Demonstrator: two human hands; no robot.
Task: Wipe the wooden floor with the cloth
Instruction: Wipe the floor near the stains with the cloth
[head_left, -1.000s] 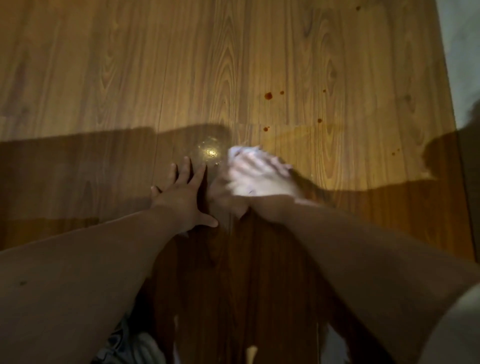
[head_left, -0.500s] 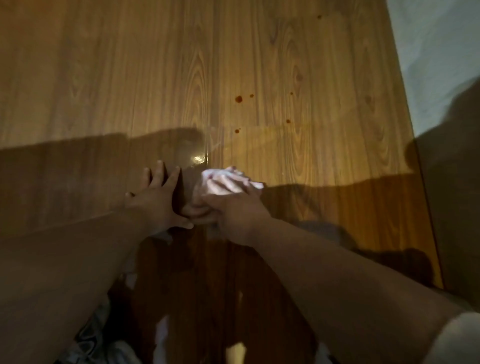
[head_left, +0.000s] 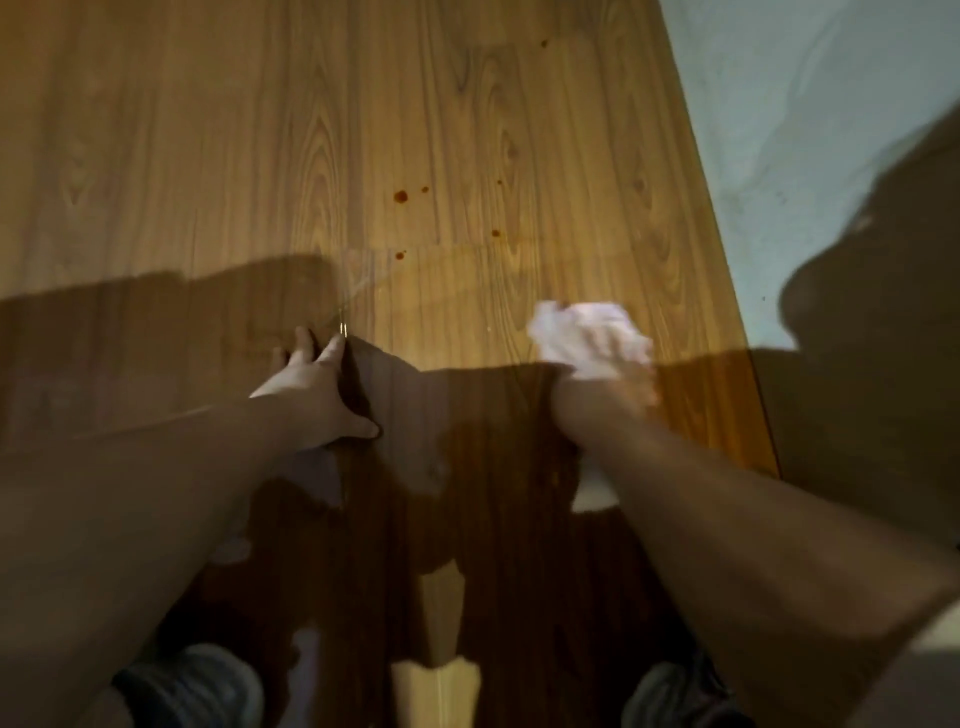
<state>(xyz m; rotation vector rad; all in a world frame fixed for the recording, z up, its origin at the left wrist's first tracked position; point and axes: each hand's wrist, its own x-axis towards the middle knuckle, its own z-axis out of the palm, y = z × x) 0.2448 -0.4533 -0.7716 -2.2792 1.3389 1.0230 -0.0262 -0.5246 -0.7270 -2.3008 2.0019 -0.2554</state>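
1. The right hand (head_left: 608, 382), motion-blurred, clutches a crumpled white cloth (head_left: 571, 322), bunched and pressed onto the glossy brown wood-grain plank floor (head_left: 208, 156).
2. The left hand (head_left: 317, 395) lies flat on the boards, fingers spread, holding nothing.
3. Small reddish-brown spots (head_left: 400, 196) lie beyond, apart from the cloth.
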